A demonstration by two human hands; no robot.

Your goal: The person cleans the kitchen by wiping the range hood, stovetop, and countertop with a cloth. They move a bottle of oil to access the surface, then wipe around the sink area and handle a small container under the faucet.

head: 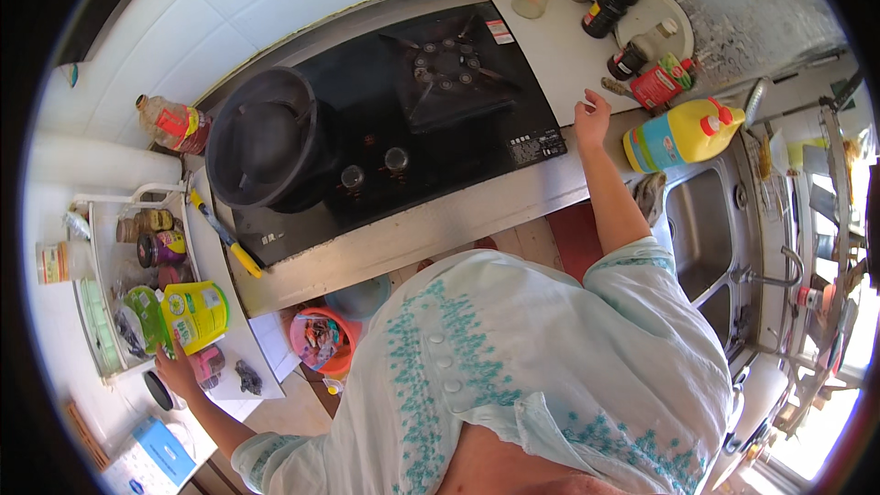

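Note:
At the left side, my left hand (177,369) has its fingers around the lower edge of a yellow-and-green plastic pouch (199,313) that bears writing. The pouch is beside a white storage rack (103,210), which holds several jars and a green packet (142,316). My right hand (592,122) hovers near the right end of the black gas hob (357,130). Its fingers are loosely bent and apart, with nothing in them. Close to it on the right lies a large yellow oil jug (684,134) with red caps.
A dark wok (261,141) covers the hob's left burner. Sauce bottles (612,3) and a red pouch (660,82) stand at the back right. The steel sink (698,220) is on the right. Low down sits an orange bucket (350,337). A yellow-handled tool (227,235) lies beside the hob.

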